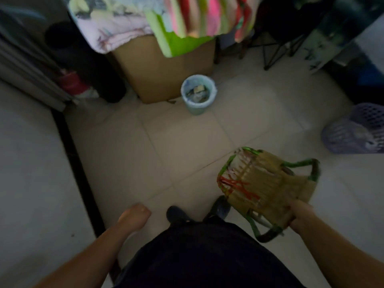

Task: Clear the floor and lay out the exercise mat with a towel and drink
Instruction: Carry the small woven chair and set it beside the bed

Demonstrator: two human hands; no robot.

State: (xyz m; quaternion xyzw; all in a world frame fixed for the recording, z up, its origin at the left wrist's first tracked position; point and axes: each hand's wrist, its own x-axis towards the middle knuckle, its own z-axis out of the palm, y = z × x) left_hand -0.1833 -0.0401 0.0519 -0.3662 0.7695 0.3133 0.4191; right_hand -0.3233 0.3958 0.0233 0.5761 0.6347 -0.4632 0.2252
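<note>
A small woven stool (pixel 268 190) with a tan seat, green frame and red strands is held in the air at the near right, tipped so its seat faces the camera. The person's right hand (pixel 299 215) grips its near edge, fingers wrapped around the seat rim and frame. The left hand (pixel 134 217) hangs free at the near left, fingers together and lightly curled, holding nothing. Two dark shoes (pixel 178 214) show between the arms, above dark clothing.

The pale tiled floor (pixel 182 146) is bare in the middle. Farther away stands a light blue wastebasket (pixel 198 93) with scraps inside, just beside a large cardboard box (pixel 166 71). Bright striped and floral bedding (pixel 155 19) drapes over the box top. A lilac mesh basket (pixel 357 129) lies on its side at the far right. A dark strip (pixel 76 167) edges the floor on the left. The view is dim and blurred.
</note>
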